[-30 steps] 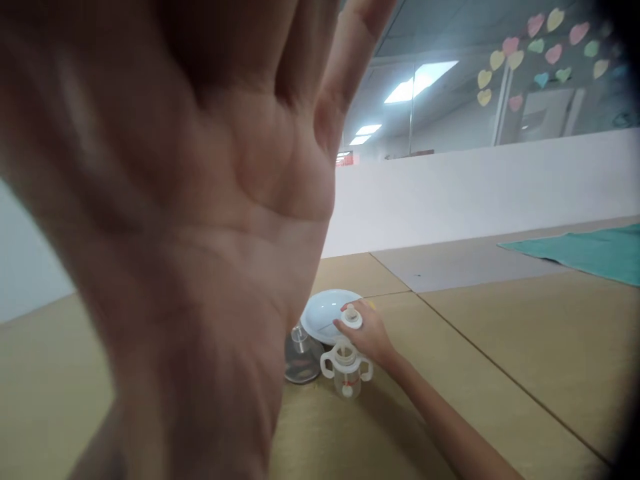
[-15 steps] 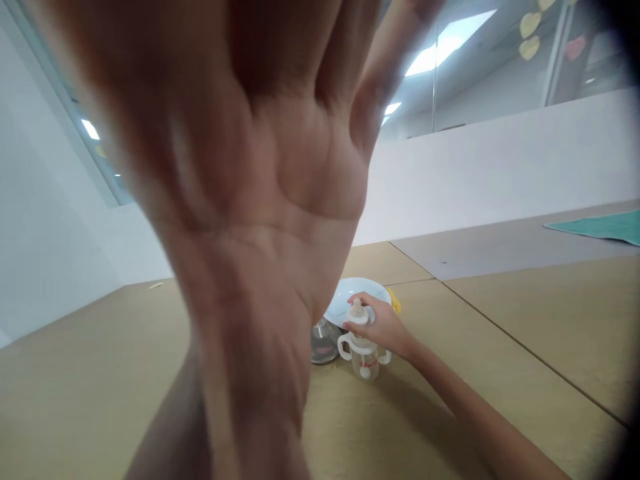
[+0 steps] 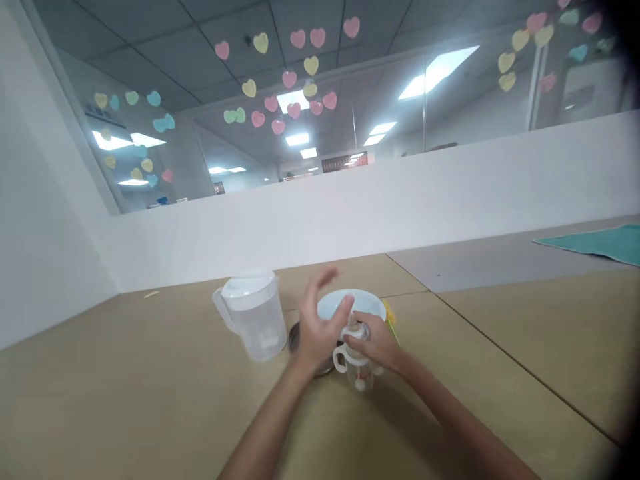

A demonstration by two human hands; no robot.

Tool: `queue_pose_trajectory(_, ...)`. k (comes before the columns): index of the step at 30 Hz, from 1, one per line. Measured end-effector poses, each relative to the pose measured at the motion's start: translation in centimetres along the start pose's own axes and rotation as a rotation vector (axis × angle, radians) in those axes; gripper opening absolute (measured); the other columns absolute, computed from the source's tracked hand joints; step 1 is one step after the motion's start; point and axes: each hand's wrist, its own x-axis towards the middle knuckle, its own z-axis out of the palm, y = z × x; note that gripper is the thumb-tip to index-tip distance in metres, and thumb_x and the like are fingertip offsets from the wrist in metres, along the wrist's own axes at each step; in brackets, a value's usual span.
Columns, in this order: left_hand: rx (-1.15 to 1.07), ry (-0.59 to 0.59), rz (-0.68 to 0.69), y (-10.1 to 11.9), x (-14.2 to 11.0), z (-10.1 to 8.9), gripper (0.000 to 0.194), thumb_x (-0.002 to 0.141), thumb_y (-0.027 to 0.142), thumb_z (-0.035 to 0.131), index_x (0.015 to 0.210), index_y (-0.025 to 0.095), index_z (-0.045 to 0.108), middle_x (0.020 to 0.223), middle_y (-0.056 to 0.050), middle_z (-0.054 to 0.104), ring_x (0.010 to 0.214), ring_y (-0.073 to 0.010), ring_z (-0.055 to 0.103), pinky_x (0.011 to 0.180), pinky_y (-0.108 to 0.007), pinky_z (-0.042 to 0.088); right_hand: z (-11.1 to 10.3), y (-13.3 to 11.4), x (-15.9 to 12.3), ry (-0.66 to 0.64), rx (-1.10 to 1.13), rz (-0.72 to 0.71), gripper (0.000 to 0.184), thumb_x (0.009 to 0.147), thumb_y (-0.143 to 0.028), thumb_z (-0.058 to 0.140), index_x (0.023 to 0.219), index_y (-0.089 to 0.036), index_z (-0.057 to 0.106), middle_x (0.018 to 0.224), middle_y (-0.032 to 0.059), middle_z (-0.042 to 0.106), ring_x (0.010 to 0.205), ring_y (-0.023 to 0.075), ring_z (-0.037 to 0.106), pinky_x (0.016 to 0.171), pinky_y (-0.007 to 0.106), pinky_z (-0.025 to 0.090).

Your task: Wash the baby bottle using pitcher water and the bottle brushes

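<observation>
A clear baby bottle (image 3: 361, 375) with white side handles and a pale nipple stands upright on the table. My right hand (image 3: 374, 339) is closed around its collar and top from the right. Just left of the bottle is my left hand (image 3: 320, 327), thumb and fingers spread apart, holding nothing. Behind both hands lies a white bowl (image 3: 351, 299), partly covered by them. A dark, shiny round dish or lid (image 3: 294, 337) shows behind my left wrist, mostly hidden. Something yellow and green (image 3: 390, 315) sticks out at the bowl's right side.
To the left stands a translucent plastic pitcher (image 3: 260, 327) with a handle and lid. A teal cloth (image 3: 600, 243) lies at the far right. Behind the table (image 3: 125, 400) runs a white wall (image 3: 450, 193) below a window with heart-shaped notes.
My left hand has dropped from close in front of the camera to beside the bottle, uncovering the pitcher and window. My right hand still grips the bottle's top.
</observation>
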Motion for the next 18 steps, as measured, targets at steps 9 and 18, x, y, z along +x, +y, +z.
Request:
queue_pose_trajectory(9, -0.068, 0.047, -0.377, -10.5, -10.6, 1.3, 0.027, 0.085, 0.033, 0.048, 0.104, 0.016, 0.054, 0.089, -0.007, 0.061, 0.086, -0.018, 0.057, 0.08, -0.03, 0.044, 1.1, 0.8, -0.5, 0.07, 0.004, -0.078, 0.015, 0.067, -0.017, 0.051, 0.081, -0.019, 0.055, 0.08, 0.0013, 0.059, 0.08, 0.0183, 0.052, 0.073, 0.028, 0.038)
queue_pose_trajectory(18, 0.003, 0.109, -0.424, -11.4, -11.3, 1.6, 0.035, 0.082, 0.047, 0.046, 0.094, 0.017, 0.062, 0.078, -0.005, 0.065, 0.076, -0.0187, 0.061, 0.072, -0.027, 0.048, 2.4, 2.5, -0.6, 0.136, -0.083, -0.136, 0.022, 0.071, -0.026, 0.051, 0.092, -0.02, 0.058, 0.09, 0.0058, 0.062, 0.086, 0.0217, 0.056, 0.079, 0.031, 0.042)
